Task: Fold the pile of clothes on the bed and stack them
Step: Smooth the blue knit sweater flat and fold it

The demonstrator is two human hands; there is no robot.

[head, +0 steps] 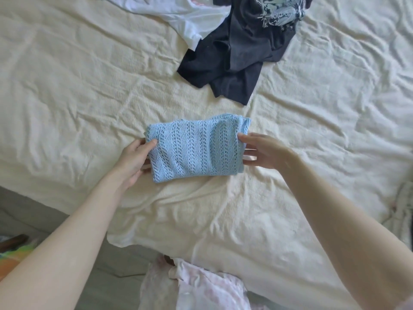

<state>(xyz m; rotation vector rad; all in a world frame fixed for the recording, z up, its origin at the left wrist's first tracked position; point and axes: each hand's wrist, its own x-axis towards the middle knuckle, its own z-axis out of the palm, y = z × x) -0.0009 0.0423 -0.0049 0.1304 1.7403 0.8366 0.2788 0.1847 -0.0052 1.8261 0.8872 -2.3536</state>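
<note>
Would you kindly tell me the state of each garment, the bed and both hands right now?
blue knit top: folded into a rectangle, lying on the bed
left hand: grips the top's left edge
right hand: grips the top's right edge
dark T-shirt: unfolded, crumpled
white garment: unfolded, partly under the dark T-shirt
bed sheet: wrinkled

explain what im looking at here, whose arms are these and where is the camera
The single picture comes from a camera worn on a person's head, looking down at their own bare arms. There is no machine. They stand at a bed covered with a cream sheet. The left hand and right hand each grip one side of a folded light blue knit top. Further away lie an unfolded dark printed shirt and a white garment, waiting to be folded. A pale pink garment sits at the bottom edge.
</note>
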